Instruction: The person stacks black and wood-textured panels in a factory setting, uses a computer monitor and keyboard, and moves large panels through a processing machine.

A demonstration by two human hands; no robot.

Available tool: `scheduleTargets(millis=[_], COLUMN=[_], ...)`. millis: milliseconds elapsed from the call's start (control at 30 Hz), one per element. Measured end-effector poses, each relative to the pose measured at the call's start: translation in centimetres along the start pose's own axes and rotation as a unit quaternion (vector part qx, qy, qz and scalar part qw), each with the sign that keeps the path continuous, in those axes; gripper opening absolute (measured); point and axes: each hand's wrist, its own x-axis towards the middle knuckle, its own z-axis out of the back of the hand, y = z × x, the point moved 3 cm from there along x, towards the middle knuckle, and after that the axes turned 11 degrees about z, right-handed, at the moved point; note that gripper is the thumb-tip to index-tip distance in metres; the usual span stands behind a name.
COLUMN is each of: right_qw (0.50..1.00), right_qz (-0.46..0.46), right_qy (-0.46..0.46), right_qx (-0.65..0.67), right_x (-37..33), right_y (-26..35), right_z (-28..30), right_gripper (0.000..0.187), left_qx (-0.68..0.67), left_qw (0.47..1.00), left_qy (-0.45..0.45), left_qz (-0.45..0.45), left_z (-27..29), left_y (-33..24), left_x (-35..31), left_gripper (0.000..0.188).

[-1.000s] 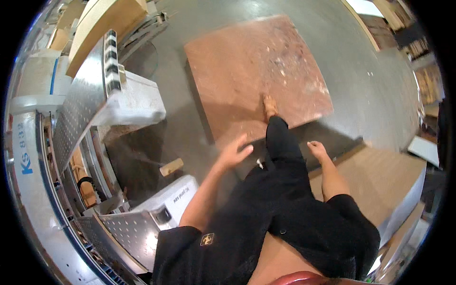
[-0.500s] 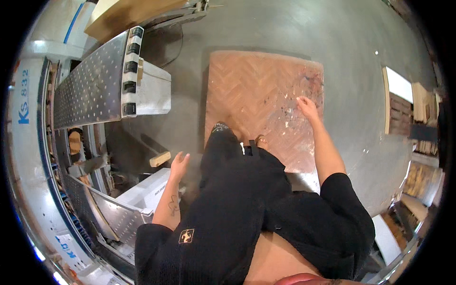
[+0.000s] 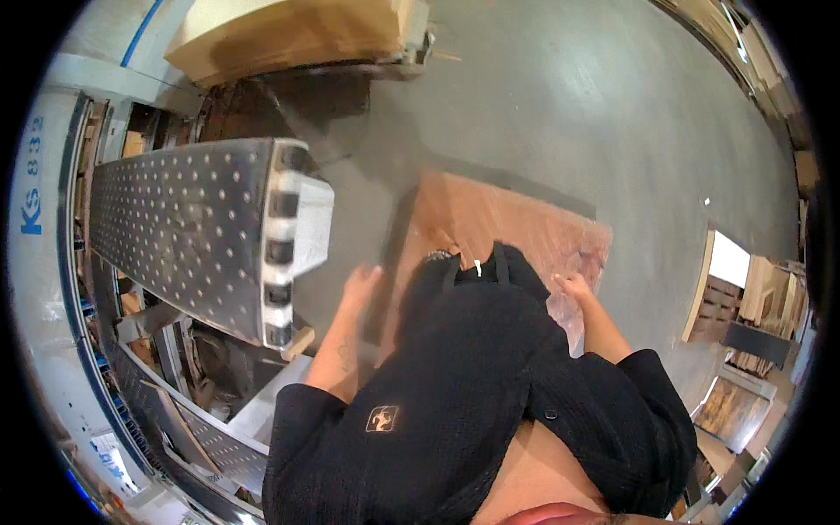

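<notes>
My left hand (image 3: 361, 285) hangs in the air between the roller table and the mat, blurred, its fingers loosely stretched and nothing seen in them. Over the right side of the brown herringbone-patterned mat (image 3: 525, 210) is my right hand (image 3: 573, 289), fingers loosely curled and apart. A pale glossy patch (image 3: 567, 322) shows just beside that hand; whether it is a loose piece or part of the mat I cannot tell. I stand on the mat, whose surface is worn and stained on the right.
At the left a dotted metal support table (image 3: 184, 227) with a black-and-white edge juts from a long machine (image 3: 39, 271). A small wood block (image 3: 299, 343) lies below it. Stacked boards (image 3: 289, 39) stand ahead. Wooden panels (image 3: 722, 284) are at the right.
My view has shifted and turned, so the mat sits lower and tilted, and the stacked boards show more. My left hand has moved up and right in view; my right hand sits lower.
</notes>
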Motion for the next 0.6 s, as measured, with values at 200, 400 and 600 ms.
scheduleTargets(millis=[200,400,600], right_qw=[0.996,0.961,0.845], right_qz=[0.047,0.19,0.527], right_qy=[-0.045,-0.047,-0.066], right_qx=[0.069,0.197,0.064], right_x=[14.6,36.5,54.3], right_y=[17.5,40.5,77.2], right_z=[8.1,14.6,21.6], right_gripper=[0.046,0.041,0.035], left_qx=[-0.141,-0.326,-0.439], left_qw=[0.984,0.936,0.877], left_qy=[-0.059,-0.012,-0.156], left_qz=[-0.092,-0.135,-0.118], left_z=[12.7,14.6,16.8], left_y=[-17.9,-29.1,-35.7], left_x=[11.1,14.9,22.2], left_gripper=[0.077,0.069,0.066])
